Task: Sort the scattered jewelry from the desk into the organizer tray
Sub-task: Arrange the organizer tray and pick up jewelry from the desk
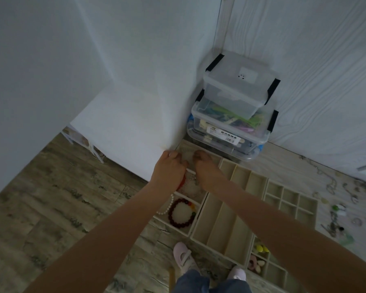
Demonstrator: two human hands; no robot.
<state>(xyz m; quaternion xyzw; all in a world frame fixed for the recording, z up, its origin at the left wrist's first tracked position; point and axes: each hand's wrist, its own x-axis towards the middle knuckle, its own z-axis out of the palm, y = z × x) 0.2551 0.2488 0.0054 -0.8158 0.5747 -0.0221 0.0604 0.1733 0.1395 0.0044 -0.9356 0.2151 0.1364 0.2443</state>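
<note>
Both hands, left [170,168] and right [203,166], reach over the tray's [218,220] far compartment, fingers curled, grip can't be told

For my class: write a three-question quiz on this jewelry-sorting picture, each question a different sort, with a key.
1. True or false: the dark red bead bracelet lies in a compartment of the organizer tray.
2. The scattered jewelry not yet sorted lies to the tray's: A) left B) right
3. Fill in: the stacked clear plastic boxes stand in the ____ behind the tray.

Key: 1 true; 2 B; 3 corner
</note>
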